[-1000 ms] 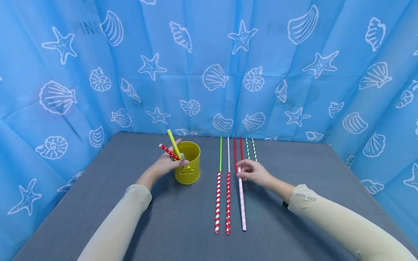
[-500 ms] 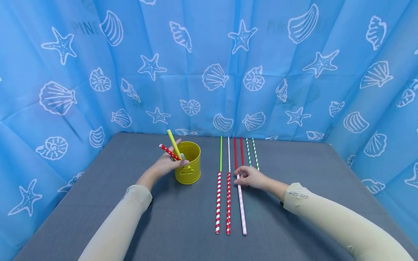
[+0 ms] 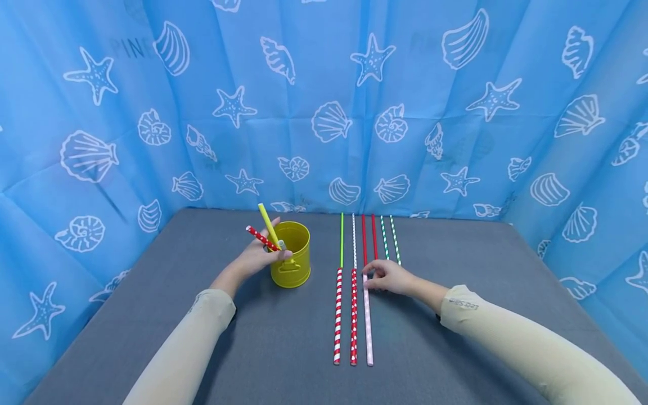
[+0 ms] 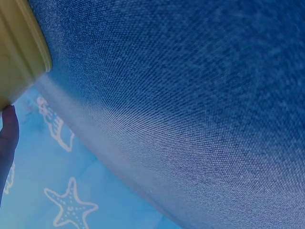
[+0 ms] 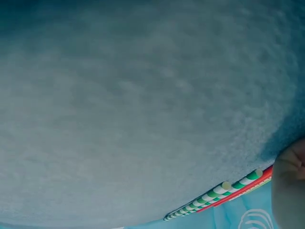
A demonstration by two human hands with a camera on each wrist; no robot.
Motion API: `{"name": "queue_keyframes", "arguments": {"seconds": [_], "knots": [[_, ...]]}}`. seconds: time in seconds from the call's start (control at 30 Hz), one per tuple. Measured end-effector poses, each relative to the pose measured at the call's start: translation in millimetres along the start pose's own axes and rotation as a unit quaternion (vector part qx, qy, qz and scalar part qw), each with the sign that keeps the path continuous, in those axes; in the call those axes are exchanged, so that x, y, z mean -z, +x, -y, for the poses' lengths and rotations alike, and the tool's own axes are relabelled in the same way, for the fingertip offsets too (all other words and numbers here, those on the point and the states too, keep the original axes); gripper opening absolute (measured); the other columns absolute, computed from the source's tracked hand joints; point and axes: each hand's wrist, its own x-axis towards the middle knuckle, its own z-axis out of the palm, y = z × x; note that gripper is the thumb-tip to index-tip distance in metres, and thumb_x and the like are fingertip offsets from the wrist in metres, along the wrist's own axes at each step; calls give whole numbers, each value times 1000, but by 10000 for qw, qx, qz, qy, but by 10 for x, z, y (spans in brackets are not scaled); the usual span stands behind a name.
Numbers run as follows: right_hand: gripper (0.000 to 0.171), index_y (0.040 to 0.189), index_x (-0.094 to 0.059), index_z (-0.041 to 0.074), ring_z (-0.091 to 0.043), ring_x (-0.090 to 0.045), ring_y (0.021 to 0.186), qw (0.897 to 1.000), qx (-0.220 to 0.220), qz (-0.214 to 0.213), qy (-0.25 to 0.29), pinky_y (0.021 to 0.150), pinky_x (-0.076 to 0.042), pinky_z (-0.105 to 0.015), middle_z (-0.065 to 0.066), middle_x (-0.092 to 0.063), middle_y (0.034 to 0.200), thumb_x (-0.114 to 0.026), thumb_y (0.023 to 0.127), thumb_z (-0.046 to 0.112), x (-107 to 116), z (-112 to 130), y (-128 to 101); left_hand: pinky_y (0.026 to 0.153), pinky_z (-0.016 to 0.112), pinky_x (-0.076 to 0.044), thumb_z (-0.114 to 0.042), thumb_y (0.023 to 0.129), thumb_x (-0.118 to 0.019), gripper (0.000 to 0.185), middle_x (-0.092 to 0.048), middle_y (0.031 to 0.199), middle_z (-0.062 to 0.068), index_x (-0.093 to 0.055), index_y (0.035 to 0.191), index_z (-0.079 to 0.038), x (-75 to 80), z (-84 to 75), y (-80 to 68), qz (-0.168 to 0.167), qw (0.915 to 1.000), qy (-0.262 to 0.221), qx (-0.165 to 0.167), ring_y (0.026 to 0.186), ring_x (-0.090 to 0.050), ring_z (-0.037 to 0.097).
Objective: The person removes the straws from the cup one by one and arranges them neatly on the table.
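Observation:
My left hand (image 3: pixel 255 257) holds the side of a small yellow bucket (image 3: pixel 291 277), its thumb by the front handle mount. A yellow straw (image 3: pixel 268 221), a red straw with white dots (image 3: pixel 261 237) and a pale straw (image 3: pixel 282 244) lean out of the bucket beside that hand. In the left wrist view, a finger (image 4: pixel 8 133) touches the bucket (image 4: pixel 19 52). My right hand (image 3: pixel 390 277) pinches the far end of a pink straw with white dots (image 3: pixel 368 326), which lies lengthwise on the table. The right wrist view shows only part of the hand (image 5: pixel 290 188).
Left of the pink straw lie a red-and-white striped straw (image 3: pixel 337 318) and a red dotted straw (image 3: pixel 354 318). Behind them are a green straw (image 3: pixel 342 242), a white patterned straw (image 3: pixel 354 242), two red straws (image 3: pixel 364 239) and two green-and-white striped straws (image 3: pixel 395 239). A blue curtain (image 3: pixel 324 112) surrounds the grey table (image 3: pixel 455 253).
My right hand has drawn the pink straw nearer, then shifted its near end left, so it now lies parallel to the red dotted straw. The left hand and bucket stay put.

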Motion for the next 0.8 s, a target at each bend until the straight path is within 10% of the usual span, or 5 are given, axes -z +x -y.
{"name": "queue_keyframes", "arguments": {"seconds": [0.8], "knots": [[37, 122, -62, -6, -12, -47, 63, 9987, 394, 175, -259, 54, -41, -24, -1, -53, 73, -70, 89, 10, -4, -42, -123, 109, 62, -25, -30, 89, -71, 90, -23, 156, 17, -11, 157, -30, -5, 17, -5, -12, 10000, 56, 44, 141, -24, 41]]}}
